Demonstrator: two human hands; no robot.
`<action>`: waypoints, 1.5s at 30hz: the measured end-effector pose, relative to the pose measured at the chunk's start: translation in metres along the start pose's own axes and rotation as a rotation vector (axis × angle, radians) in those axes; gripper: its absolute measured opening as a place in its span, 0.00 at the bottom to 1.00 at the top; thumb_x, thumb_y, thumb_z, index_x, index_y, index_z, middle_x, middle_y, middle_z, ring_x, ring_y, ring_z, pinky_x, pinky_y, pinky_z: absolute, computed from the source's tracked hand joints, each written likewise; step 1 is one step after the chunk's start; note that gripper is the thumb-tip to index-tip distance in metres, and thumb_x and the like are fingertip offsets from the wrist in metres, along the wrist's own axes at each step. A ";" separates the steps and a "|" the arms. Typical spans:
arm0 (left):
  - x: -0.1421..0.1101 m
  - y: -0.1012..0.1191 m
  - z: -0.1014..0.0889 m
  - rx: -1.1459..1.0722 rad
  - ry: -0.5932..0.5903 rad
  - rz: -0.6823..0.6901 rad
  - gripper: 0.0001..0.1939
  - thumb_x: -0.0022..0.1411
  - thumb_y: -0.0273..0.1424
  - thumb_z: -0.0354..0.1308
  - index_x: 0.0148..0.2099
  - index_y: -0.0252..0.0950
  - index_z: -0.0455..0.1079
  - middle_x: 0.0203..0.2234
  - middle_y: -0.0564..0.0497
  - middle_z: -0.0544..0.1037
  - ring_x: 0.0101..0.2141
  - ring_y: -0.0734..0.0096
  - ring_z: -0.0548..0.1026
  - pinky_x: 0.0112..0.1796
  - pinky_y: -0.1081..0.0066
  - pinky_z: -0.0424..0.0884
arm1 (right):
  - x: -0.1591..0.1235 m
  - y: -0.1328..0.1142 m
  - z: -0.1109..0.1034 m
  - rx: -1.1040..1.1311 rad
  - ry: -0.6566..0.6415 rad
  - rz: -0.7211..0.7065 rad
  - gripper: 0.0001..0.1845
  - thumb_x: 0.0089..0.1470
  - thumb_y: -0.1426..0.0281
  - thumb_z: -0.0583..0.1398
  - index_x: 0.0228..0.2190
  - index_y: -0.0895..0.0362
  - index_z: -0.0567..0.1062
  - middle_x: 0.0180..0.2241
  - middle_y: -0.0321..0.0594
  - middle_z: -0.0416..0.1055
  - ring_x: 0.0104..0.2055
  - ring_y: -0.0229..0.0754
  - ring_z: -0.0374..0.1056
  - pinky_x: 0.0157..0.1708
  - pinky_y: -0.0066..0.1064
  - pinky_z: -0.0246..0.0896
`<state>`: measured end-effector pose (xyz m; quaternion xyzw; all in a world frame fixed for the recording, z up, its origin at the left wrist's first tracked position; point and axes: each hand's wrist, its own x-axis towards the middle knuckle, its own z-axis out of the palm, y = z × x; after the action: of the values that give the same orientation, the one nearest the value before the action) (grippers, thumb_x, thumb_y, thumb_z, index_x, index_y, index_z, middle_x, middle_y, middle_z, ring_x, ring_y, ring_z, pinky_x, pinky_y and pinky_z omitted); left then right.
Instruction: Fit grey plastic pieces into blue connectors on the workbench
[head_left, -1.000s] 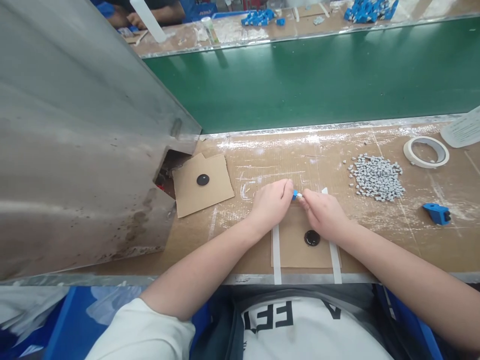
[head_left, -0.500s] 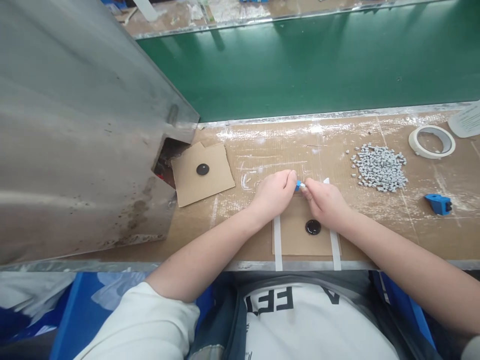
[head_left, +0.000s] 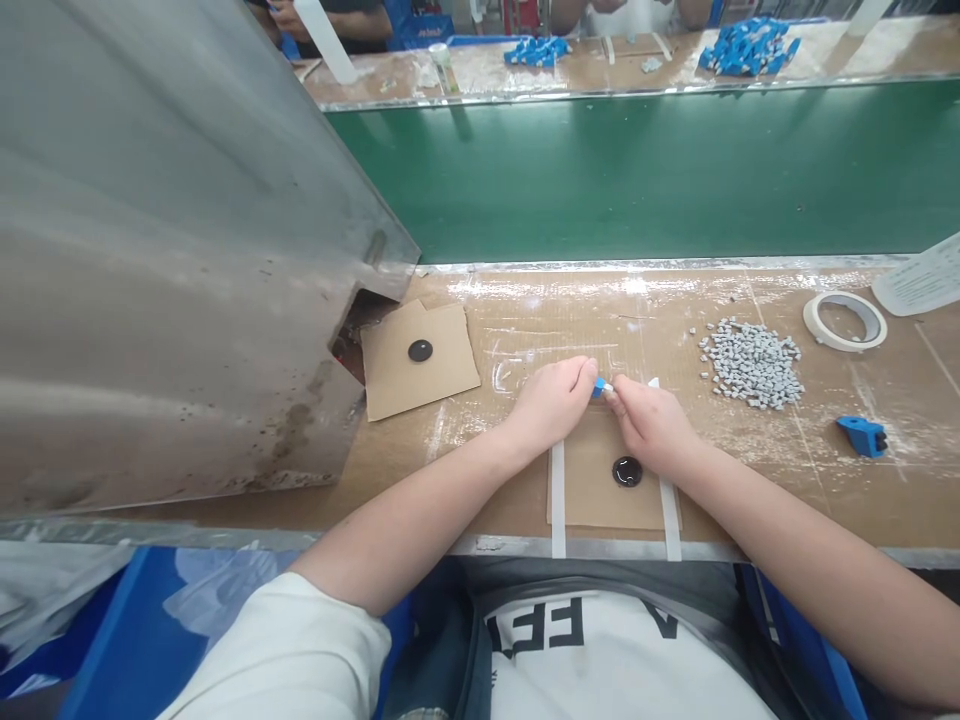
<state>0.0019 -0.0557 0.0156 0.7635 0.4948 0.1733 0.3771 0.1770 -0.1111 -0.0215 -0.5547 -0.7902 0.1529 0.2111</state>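
While the two hands meet near the centre of the frame, the left hand (head_left: 553,402) is closed around a small blue plastic piece (head_left: 599,387). The right hand (head_left: 651,420) pinches a tiny whitish part (head_left: 609,389) against its end. Below the right hand lies a round glossy black disc (head_left: 627,471), on brown cardboard (head_left: 592,505).

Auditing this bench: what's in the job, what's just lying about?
Likely in the job:
blue part in left hand
pale bit at right hand
grey pieces, piled
black disc on taped cardboard

Apparently lying about:
tape roll
bottle
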 end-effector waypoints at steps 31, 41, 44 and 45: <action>-0.007 0.003 0.000 0.161 -0.008 0.002 0.20 0.77 0.39 0.38 0.30 0.40 0.54 0.22 0.55 0.64 0.25 0.67 0.64 0.30 0.67 0.52 | -0.002 0.003 0.005 -0.011 0.018 -0.043 0.17 0.72 0.66 0.43 0.30 0.53 0.60 0.25 0.40 0.66 0.25 0.44 0.60 0.27 0.33 0.45; -0.004 -0.006 -0.017 -1.176 -0.278 -0.163 0.19 0.70 0.51 0.52 0.40 0.39 0.61 0.22 0.60 0.54 0.18 0.79 0.49 0.19 0.78 0.45 | 0.009 0.017 -0.023 0.495 0.147 -0.079 0.21 0.74 0.56 0.46 0.45 0.55 0.73 0.42 0.43 0.77 0.44 0.46 0.73 0.44 0.35 0.65; -0.001 -0.010 -0.020 -1.495 -0.303 -0.195 0.19 0.70 0.48 0.57 0.40 0.38 0.62 0.21 0.61 0.52 0.17 0.81 0.44 0.17 0.80 0.43 | 0.009 0.023 -0.024 0.553 0.131 0.023 0.24 0.74 0.54 0.46 0.40 0.54 0.76 0.38 0.43 0.77 0.41 0.48 0.73 0.44 0.38 0.66; 0.000 -0.011 -0.021 -1.538 -0.284 -0.198 0.18 0.70 0.48 0.57 0.40 0.37 0.62 0.20 0.61 0.52 0.16 0.81 0.43 0.17 0.80 0.43 | 0.009 0.024 -0.023 0.563 0.124 0.050 0.25 0.73 0.53 0.47 0.38 0.54 0.76 0.36 0.42 0.77 0.39 0.48 0.72 0.43 0.39 0.66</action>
<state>-0.0186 -0.0450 0.0209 0.2555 0.2489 0.3331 0.8728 0.2050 -0.0942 -0.0119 -0.5020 -0.6881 0.3373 0.4010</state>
